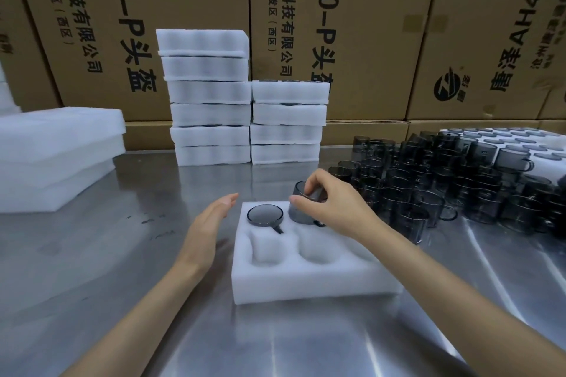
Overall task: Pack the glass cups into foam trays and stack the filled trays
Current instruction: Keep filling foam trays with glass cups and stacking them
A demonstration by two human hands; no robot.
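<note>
A white foam tray [309, 272], soft-edged and rectangular with rounded wells, lies on the brushed steel bench [122, 254]. One smoky glass cup [265, 215] sits upright in the tray's far-left well, its handle pointing toward the viewer. The right hand [330, 205] holds a second, tilted cup [304, 206] over the adjoining far well, its grip closed round the rim with thumb and curled fingers. The left hand [208, 223] hovers just left of the tray, fingers straight, grip empty. Behind the tray stand two stacks of filled trays [245, 119]; to its right, a crowd of loose dark cylindrical cups [444, 184]; to its far left, flat foam sheets [58, 150]. Printed cardboard cartons [367, 24] form the backdrop.
</note>
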